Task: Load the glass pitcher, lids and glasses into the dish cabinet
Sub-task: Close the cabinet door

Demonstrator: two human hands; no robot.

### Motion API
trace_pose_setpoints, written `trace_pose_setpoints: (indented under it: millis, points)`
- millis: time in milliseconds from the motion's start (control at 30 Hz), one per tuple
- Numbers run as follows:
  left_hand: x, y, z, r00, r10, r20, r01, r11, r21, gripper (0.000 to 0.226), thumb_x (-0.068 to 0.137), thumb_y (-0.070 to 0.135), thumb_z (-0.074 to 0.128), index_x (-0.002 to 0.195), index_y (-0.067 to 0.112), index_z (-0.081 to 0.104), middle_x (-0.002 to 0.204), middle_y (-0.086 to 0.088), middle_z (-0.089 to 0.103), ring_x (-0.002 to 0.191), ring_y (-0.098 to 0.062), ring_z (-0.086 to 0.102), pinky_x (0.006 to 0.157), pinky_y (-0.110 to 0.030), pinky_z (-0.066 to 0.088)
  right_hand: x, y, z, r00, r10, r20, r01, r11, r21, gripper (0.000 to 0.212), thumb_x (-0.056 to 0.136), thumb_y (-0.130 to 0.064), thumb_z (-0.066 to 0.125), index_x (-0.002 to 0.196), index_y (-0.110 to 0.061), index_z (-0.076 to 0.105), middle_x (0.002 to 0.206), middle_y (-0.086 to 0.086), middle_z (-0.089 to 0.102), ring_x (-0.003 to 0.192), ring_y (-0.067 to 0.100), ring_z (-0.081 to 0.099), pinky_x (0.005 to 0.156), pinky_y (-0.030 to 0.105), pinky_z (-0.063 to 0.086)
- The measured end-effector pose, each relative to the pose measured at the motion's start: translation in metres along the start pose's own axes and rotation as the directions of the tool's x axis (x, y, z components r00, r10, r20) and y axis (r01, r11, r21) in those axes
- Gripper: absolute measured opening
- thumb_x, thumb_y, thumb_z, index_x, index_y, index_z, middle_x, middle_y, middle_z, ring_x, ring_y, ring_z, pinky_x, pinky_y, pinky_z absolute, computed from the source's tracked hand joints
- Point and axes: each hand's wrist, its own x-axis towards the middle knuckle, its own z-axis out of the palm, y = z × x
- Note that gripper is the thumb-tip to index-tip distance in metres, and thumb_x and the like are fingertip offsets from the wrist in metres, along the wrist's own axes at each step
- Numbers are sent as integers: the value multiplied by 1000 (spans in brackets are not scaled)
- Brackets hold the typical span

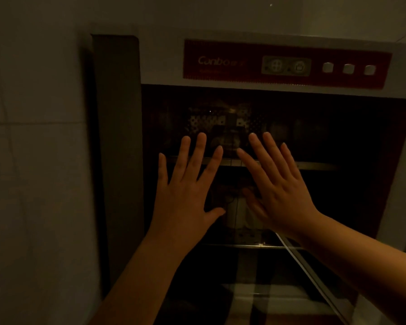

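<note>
The dish cabinet (162, 57) fills the dim view, white with a red control panel (220, 62) on top. Its dark glass door (361, 148) looks closed, and shapes of dishes (279, 130) show faintly behind it on an upper shelf. My left hand (188, 184) and my right hand (279, 181) are held side by side in front of the glass, fingers straight and spread, holding nothing. Whether the palms touch the glass is unclear. No pitcher, lids or glasses can be made out clearly.
A tiled wall (33, 160) runs along the left, next to the cabinet's grey side panel (117, 137). Three white buttons (348, 68) sit at the right of the control panel. A pale edge (302, 261) slants down at the lower right.
</note>
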Motion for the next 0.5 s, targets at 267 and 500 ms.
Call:
trace_pose_setpoints:
  millis: [267, 500]
  points:
    - [-9, 9, 9, 997, -38, -69, 34, 998, -52, 107, 72, 61, 62, 151, 24, 1, 159, -10, -8, 145, -30, -10, 112, -58, 0, -19, 0, -14, 992, -22, 121, 24, 1000, -14, 67, 91, -38, 40, 150, -17, 16, 157, 11, 5, 145, 29, 1, 117, 47, 6]
    - [-40, 36, 35, 995, -66, -72, 58, 992, -112, 96, 79, 54, 58, 152, 19, 8, 158, -16, -5, 144, -36, -5, 112, -58, 4, -78, -2, -14, 964, -41, 262, 43, 999, -2, 68, 89, -34, 37, 151, -20, 12, 158, 10, 0, 144, 31, 0, 116, 49, 8]
